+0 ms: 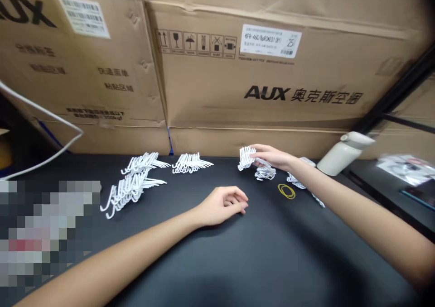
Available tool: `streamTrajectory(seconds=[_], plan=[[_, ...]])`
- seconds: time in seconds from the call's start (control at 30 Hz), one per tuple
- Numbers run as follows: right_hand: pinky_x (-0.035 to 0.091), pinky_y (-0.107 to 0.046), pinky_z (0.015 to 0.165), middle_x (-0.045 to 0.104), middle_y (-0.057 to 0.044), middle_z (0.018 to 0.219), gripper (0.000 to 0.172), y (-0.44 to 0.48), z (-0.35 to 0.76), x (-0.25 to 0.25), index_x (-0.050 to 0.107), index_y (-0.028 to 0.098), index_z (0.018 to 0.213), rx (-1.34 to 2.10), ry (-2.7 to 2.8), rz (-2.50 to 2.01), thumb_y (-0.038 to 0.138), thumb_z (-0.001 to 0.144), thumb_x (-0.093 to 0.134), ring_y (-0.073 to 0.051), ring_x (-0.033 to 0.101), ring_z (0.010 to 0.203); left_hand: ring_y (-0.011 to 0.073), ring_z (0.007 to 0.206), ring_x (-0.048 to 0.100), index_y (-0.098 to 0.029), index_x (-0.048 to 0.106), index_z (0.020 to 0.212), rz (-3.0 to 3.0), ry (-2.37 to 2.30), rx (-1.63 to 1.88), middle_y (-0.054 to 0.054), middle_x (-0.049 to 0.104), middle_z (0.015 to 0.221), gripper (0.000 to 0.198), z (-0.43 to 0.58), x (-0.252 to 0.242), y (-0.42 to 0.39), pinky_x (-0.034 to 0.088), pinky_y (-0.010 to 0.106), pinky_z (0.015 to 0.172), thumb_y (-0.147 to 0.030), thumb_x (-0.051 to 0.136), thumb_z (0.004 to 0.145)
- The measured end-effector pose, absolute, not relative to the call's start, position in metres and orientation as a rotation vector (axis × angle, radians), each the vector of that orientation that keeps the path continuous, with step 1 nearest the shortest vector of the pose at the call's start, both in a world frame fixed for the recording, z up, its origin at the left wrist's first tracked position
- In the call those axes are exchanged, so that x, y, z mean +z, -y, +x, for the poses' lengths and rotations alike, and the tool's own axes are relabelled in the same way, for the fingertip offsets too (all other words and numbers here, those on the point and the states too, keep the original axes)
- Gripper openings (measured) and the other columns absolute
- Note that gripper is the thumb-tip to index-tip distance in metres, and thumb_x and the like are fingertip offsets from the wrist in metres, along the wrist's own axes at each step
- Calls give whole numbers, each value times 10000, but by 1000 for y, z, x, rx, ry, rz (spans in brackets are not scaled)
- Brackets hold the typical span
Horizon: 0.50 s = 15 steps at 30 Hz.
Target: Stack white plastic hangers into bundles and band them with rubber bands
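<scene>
Surface: black table, cardboard boxes behind.
Right hand: grasping white hook bundle.
Left hand: loosely curled, holding nothing, resting on table.

The small white hooked clips were seen to be of smooth, slightly glossy plastic. The black bench was covered by a matt, even surface. The thin yellow bands looked rubbery. The large brown boxes were made of dull, creased corrugated cardboard bearing white paper labels.

White hooks, yellow rubber bands, black table.
</scene>
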State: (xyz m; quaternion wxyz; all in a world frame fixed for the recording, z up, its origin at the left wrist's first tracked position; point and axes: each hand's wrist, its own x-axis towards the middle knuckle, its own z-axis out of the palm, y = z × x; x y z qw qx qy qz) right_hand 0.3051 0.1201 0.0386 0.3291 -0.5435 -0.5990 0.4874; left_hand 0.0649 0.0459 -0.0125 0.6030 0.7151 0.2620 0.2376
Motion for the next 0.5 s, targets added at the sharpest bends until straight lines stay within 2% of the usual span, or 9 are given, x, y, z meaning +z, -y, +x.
streamTrajectory(seconds=[0.17,0.3,0.4,0.5], plan=[[525,-266,585,710,-58,886,320,-128,291,33,656,187,1059,1149,1834,-1472,351,784,634,-137,638,661,183,811,678,-121,604,932,1789,-556,574,113,697,867,242,58,-4,-56,512,315,790,-340,599,829],[520,-301,643,716,-65,844,238,-135,294,33,700,172,941,894,2030,-1518,334,783,625,-180,646,698,173,913,635,-164,622,965,2286,-699,812,66,690,971,189,37,17,-80,464,312,877,-288,504,884],[491,-343,742,708,-82,815,194,-132,294,39,702,163,913,588,2072,-1555,263,763,629,-223,634,762,249,1040,564,-154,628,1036,2755,-1002,781,109,653,1051,255,17,26,-101,417,405,931,-301,477,893],[486,-339,745,712,-86,831,204,-115,282,44,684,169,951,102,2059,-1523,253,821,551,-225,647,756,278,1130,503,-141,587,1186,2914,-1280,665,152,589,1184,374,0,23,-118,376,438,973,-347,418,925]])
